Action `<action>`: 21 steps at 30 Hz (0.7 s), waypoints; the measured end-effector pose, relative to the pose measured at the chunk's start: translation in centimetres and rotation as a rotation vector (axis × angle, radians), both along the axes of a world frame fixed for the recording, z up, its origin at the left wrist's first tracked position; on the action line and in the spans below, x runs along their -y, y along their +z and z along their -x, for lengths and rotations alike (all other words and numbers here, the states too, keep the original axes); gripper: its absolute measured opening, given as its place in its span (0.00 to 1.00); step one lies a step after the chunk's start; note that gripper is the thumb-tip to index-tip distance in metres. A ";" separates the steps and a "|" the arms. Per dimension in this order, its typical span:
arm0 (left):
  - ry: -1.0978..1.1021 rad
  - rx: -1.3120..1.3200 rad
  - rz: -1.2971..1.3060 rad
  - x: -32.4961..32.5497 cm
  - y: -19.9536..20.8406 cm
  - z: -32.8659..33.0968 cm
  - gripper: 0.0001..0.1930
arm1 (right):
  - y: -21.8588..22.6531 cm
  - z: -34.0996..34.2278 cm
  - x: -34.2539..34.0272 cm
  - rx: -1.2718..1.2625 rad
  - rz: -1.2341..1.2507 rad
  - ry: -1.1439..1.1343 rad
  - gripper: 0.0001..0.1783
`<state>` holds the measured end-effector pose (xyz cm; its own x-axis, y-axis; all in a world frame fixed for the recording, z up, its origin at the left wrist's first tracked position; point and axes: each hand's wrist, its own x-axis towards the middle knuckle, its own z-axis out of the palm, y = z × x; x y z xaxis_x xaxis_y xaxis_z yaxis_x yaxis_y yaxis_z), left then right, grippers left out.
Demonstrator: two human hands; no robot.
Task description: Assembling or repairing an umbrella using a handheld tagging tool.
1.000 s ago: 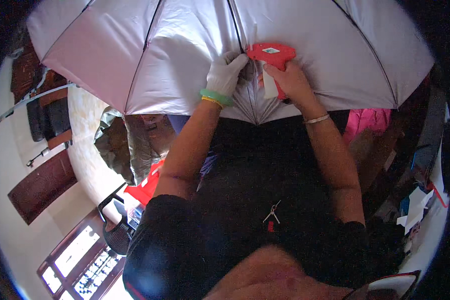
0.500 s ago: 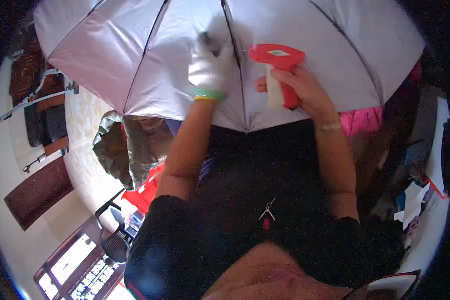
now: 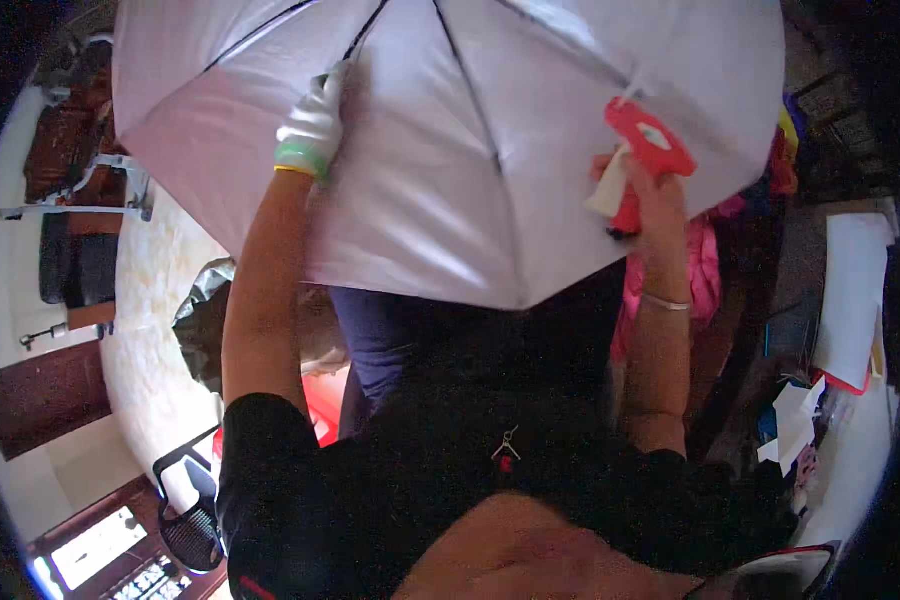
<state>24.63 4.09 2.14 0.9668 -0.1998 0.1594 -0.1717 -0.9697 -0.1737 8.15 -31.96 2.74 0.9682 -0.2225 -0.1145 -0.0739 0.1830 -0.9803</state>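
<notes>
Red tagging gun is clamped in right hand's grip, best angled clear of silver umbrella canopy; left hand at rib, closure can't be told.

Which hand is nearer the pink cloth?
Right: the right hand, holding the red tool, is above the pink cloth in the picture; the left hand is far left of it.

Umbrella: before torso
Left hand: at umbrella rib
Tagging gun: in right hand, over umbrella's right side
Chair: left of torso
</notes>
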 end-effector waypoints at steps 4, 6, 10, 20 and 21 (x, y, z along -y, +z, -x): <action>-0.095 0.200 -0.113 -1.7 -4.5 0.3 0.26 | -4.3 0.5 -3.9 -0.056 -0.068 0.066 0.16; -0.105 0.030 -0.021 3.9 -6.1 3.9 0.32 | -5.5 1.3 -4.3 -0.103 -0.049 0.043 0.15; 0.164 -0.309 0.205 12.2 -4.4 10.1 0.42 | -7.9 0.5 -2.9 -0.123 0.272 0.165 0.16; 0.176 0.019 0.557 10.3 -7.7 5.6 0.26 | -2.0 -12.2 -5.8 -0.006 0.335 0.440 0.19; 0.124 0.156 0.663 10.0 -7.9 5.0 0.24 | -3.2 -13.7 -6.3 -0.004 0.325 0.442 0.19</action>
<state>19.64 -5.88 -5.77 0.9321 0.0982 0.3487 -0.0742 -0.8903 0.4493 21.80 -25.68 -0.44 0.9771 0.1812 -0.1118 -0.0791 -0.1785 -0.9808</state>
